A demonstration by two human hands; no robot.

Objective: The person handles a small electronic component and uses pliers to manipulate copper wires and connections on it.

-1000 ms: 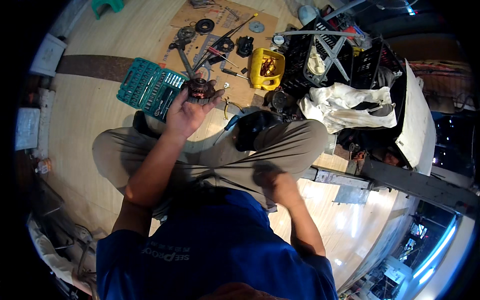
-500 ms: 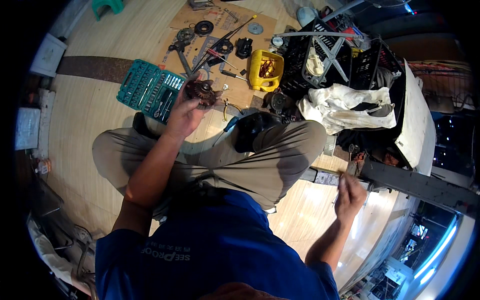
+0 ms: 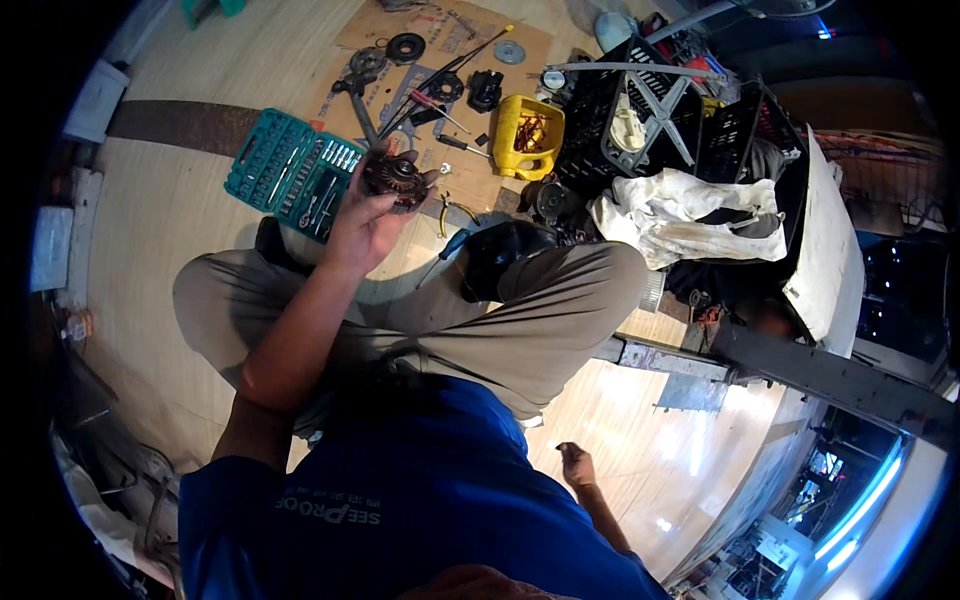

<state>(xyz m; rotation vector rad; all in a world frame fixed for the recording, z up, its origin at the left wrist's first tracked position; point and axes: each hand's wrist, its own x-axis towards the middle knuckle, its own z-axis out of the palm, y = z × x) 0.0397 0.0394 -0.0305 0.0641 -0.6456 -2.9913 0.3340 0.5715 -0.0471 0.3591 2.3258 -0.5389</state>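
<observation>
A round, dark part with coppery windings (image 3: 393, 183) is held in the left hand (image 3: 366, 228), its thumb laid across the near side and its fingers spread around it. It is raised in front of the crossed legs, between an open teal tool case (image 3: 237, 182) and a pair of yellow-handled pliers (image 3: 443, 216). The right hand (image 3: 577, 466) is held low beside the body, well apart from the part, with its fingers drawn in; whether anything is gripped there cannot be told. A blue-handled screwdriver (image 3: 455, 243) is seen near the right shoe (image 3: 490, 262). Beyond, loose parts and tools are spread over a cardboard sheet (image 3: 345, 50), beside which a cut-open yellow container (image 3: 508, 158) is placed.
</observation>
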